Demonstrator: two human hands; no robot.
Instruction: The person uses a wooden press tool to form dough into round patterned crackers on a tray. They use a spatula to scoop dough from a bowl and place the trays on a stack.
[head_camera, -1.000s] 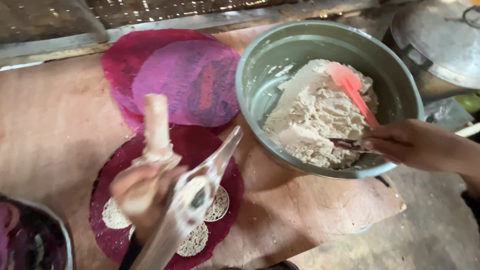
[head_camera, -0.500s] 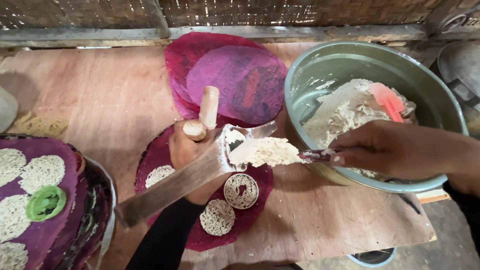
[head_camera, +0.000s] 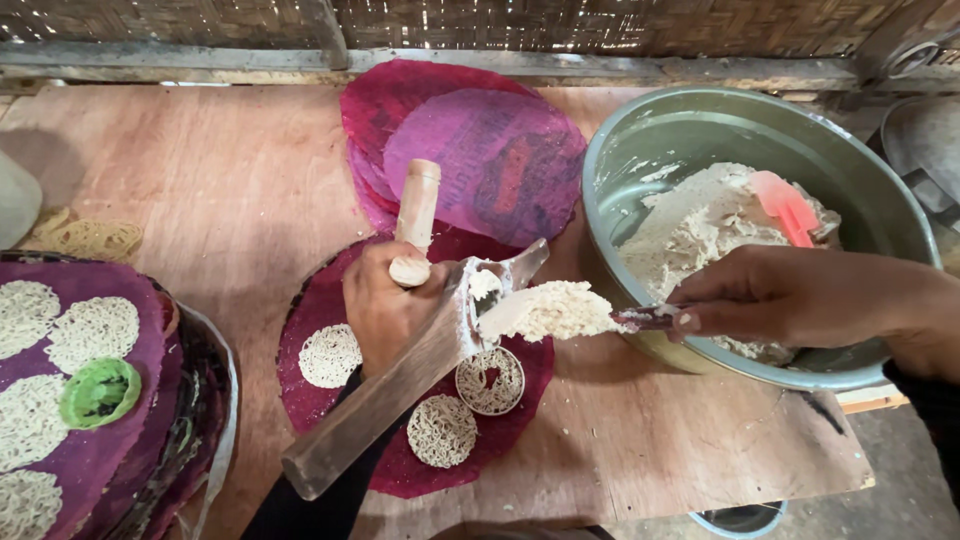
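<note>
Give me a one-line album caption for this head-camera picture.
Right hand spoons pale dough from a metal bowl into a press held by the left hand above a purple mat.

Wore dark long sleeves on both arms, with left hand (head_camera: 385, 305) and right hand (head_camera: 790, 295) bare, ungloved.

A woven bamboo wall (head_camera: 600, 25) stood behind the worn wooden worktop (head_camera: 190, 190), daylight glinting through its gaps; grey floor (head_camera: 900, 450) showed lower right.

Magenta mats (head_camera: 500, 170), lacy cream noodle discs (head_camera: 441, 430), green ring (head_camera: 98, 392), grey-green bowl (head_camera: 640, 150).
</note>
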